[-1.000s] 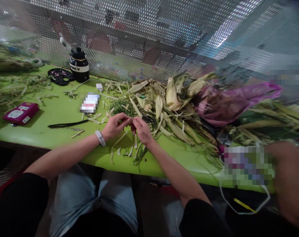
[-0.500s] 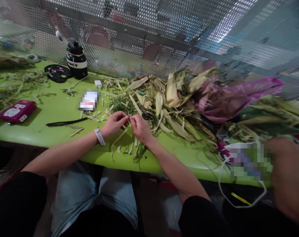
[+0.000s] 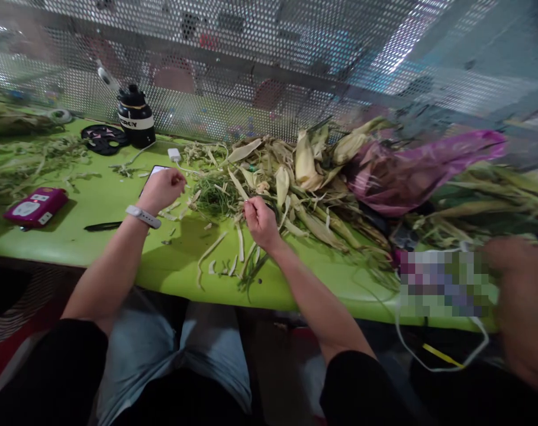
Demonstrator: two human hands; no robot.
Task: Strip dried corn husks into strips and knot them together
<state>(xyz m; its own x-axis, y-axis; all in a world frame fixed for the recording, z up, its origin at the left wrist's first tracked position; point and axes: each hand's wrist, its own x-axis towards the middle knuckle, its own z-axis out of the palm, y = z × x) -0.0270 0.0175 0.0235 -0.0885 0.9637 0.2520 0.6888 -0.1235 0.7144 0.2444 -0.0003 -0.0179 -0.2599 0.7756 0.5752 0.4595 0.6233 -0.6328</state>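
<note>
Above the phone (image 3: 155,172), and partly covering it, is my left hand (image 3: 163,188), its fingers curled; whatever they hold, if anything, is hidden. My right hand (image 3: 260,222) is closed in a pinch in front of the heap of dry corn husks (image 3: 315,201), and what lies between its fingers is too small to name. A tangle of thin green strips (image 3: 213,195) lies between the two hands. Below them, pale husk strips (image 3: 241,241) are scattered on the green table (image 3: 175,272).
A magenta power socket box (image 3: 36,207) and a black strap (image 3: 103,226) lie at left. Behind stand a black bottle (image 3: 136,118) and a perforated metal screen (image 3: 233,71). A pink plastic bag (image 3: 393,177) rests on the husks. Another person's hand (image 3: 517,254) is at far right.
My hands have parted: the left moved left and up over the phone, while the right moved slightly right and stays closed. Some small bits on the table by the strap are no longer visible.
</note>
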